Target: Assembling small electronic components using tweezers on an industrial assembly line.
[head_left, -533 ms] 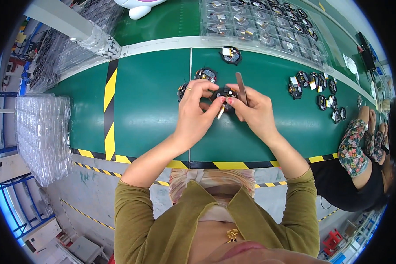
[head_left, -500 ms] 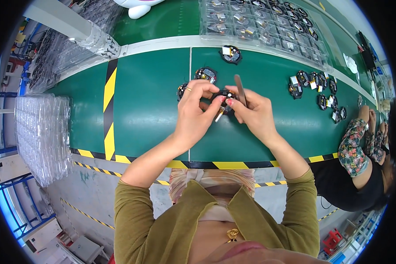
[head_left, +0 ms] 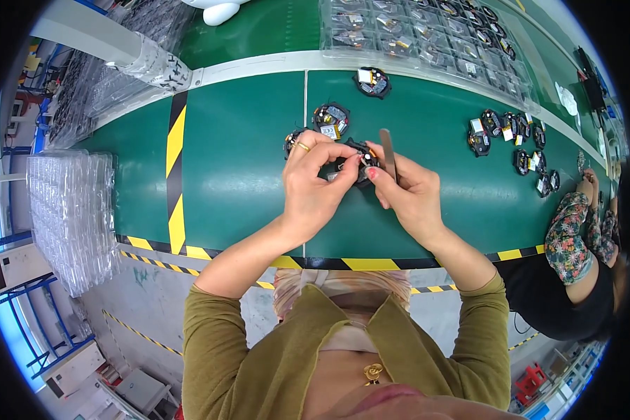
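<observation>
Over the green table, a round black electronic module (head_left: pixel 362 169) is between my two hands, partly hidden by the fingers. My left hand (head_left: pixel 313 178) is closed in a pinch of thumb and forefinger at the module's top; what is in the pinch is too small to make out. My right hand (head_left: pixel 409 185) grips the module's right edge with thumb and fingers. A flat metal tool, apparently tweezers (head_left: pixel 388 150), is tucked in that hand and points up. Just beyond lie similar modules: one with a white-labelled pack (head_left: pixel 331 120), and one (head_left: pixel 293 143) partly behind my left hand.
Another module (head_left: pixel 372 82) lies farther back, near clear trays (head_left: pixel 427 42) filled with modules. Several more (head_left: pixel 521 129) are grouped at right, near a co-worker's patterned sleeve (head_left: pixel 569 231). Stacked clear trays (head_left: pixel 71 217) stand left. Striped tape (head_left: pixel 371 264) marks the table's front edge.
A white piece that stuck out below the module toward me no longer shows there. My left fingertips have closed into a tighter pinch. The whole view has shifted slightly.
</observation>
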A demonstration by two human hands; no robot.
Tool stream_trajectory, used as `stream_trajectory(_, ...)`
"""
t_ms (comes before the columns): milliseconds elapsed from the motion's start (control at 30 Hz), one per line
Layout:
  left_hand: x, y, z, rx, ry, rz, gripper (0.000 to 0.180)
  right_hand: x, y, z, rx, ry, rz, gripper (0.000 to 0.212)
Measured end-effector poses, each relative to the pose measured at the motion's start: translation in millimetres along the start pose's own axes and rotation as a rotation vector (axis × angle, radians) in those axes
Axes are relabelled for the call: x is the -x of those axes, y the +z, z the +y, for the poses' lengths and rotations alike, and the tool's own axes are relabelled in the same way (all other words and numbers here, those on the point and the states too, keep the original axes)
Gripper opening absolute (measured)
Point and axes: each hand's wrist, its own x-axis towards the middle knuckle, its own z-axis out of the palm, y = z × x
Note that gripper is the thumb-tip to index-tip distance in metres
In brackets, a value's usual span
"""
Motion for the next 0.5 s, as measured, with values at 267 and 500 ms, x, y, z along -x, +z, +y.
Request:
stream_trajectory(267,3,-1,-3,-0.007,0.083,0.026,0.013,0,-5,-5,0.014,-0.026,-0.038,0.026)
stream_trajectory(500,3,-2,-3,-0.096,0.292,0.082,0.020,1,-7,-14,0.019,-0.065,-0.094,0.029)
